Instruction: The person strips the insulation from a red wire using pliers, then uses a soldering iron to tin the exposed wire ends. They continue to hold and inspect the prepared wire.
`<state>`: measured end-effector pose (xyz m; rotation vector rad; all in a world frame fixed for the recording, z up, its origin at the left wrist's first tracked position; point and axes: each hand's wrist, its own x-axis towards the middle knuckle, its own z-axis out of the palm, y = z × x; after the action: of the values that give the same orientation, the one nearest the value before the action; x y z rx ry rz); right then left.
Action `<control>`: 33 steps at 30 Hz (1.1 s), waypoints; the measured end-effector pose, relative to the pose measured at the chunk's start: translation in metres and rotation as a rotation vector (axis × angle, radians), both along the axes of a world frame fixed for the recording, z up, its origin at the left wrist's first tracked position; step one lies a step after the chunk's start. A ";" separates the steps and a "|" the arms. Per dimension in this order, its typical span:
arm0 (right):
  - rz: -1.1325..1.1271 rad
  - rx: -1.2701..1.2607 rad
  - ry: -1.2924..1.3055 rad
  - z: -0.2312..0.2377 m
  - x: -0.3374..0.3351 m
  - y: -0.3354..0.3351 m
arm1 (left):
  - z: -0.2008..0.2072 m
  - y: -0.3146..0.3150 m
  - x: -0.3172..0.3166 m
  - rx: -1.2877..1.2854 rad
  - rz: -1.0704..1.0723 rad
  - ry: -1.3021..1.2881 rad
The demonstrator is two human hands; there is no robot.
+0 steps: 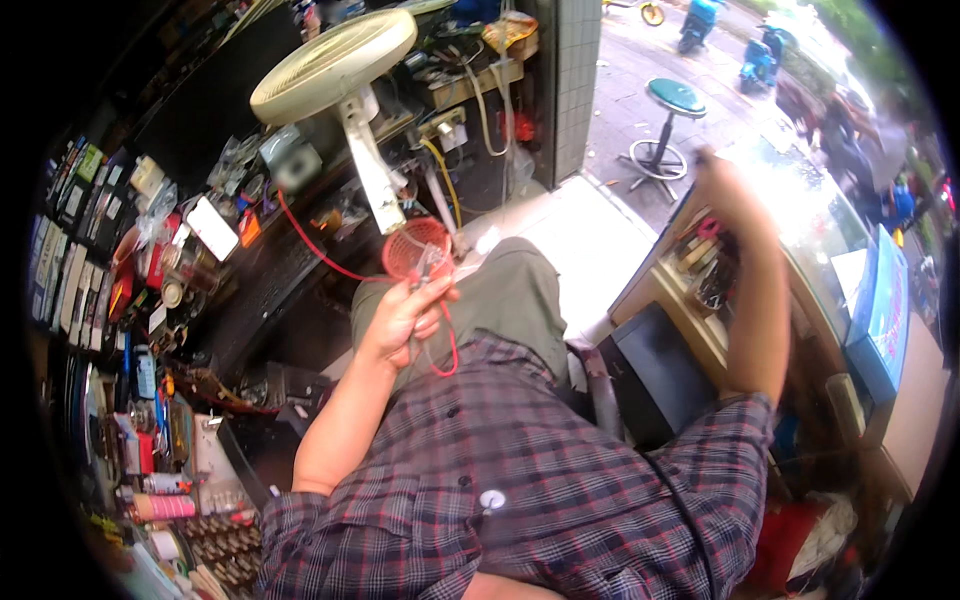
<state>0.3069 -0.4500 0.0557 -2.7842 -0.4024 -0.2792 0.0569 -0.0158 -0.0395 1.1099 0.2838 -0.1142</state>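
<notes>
- Left hand (405,318) curls closed on thin, looping red cord (456,352).
- Round, meshed red basket (401,246) sits just beyond it.
- Right hand (718,182) blurs; its opening and hold cannot be told.

1. Thin red wire (322,256): slack, comes in from about 10 o'clock to the left hand (403,318), and there's a red loop hanging at roughly 5 o'clock from it.
2. Greyish bit (427,264): pinched at the fingertips, too blurry to ID tbh.
3. Red mesh basket (398,250): round, just past those fingers at 12 o'clock.
</notes>
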 end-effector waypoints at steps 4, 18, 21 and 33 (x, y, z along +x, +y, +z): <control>-0.265 -0.268 -0.266 -0.009 0.064 -0.133 | 0.032 -0.024 0.005 0.260 -0.033 -0.082; -0.626 -0.364 -0.114 -0.031 0.072 -0.166 | 0.040 -0.020 0.008 0.016 -0.069 -0.052; -0.561 -0.391 -0.322 -0.007 0.027 -0.123 | 0.033 -0.022 0.011 -0.082 -0.081 -0.040; 0.772 0.863 -0.325 -0.075 -0.165 0.207 | 0.038 -0.033 0.004 -0.127 0.031 -0.081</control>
<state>0.1424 -0.2426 -0.0194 -1.5998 -1.0792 -0.5452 0.0607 -0.0488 -0.0012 0.9817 0.2185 -0.0587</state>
